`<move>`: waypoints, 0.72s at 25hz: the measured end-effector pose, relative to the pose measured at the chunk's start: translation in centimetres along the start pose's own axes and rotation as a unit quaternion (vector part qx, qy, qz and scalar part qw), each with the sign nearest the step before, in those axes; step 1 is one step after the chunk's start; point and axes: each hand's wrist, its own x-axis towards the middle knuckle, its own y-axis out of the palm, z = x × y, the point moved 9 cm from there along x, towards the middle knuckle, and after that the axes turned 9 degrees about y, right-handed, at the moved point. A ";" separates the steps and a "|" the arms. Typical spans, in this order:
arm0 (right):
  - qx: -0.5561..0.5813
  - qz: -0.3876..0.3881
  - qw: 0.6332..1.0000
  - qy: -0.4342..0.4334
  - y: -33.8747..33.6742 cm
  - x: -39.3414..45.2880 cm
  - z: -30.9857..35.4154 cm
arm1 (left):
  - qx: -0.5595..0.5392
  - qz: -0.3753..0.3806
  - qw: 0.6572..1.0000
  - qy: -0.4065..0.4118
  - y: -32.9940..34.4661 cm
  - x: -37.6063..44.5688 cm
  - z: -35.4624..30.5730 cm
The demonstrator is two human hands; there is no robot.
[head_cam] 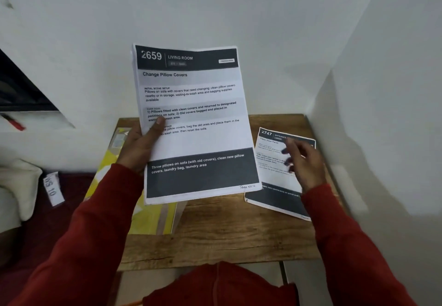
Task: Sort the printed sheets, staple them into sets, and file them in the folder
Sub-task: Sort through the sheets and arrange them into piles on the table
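left hand [138, 146] grips sheet stack [193, 123] – right hand [303, 162] beside

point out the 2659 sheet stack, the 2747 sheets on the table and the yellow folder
2659 sheet stack [193, 104], head view, on the printed text in its middle.
2747 sheets [270, 157], head view, on the white left part.
yellow folder [153, 219], head view, on the yellow cover.

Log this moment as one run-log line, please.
phase: sorting | left hand: holds stack | right hand: open over sheet | table
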 end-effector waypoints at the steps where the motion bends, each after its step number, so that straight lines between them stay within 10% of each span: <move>1: 0.078 0.070 0.994 0.009 2.1 -1.5 3.0 | 0.001 0.009 1.000 0.001 0.7 0.1 -0.5; 6: 0.151 0.130 0.976 -0.086 3.6 -6.6 14.5 | 0.006 0.038 0.999 0.030 2.5 1.0 -4.4; 18: 0.297 0.129 0.943 -0.082 1.9 -9.8 17.0 | 0.000 0.067 0.996 0.066 4.3 0.1 -8.8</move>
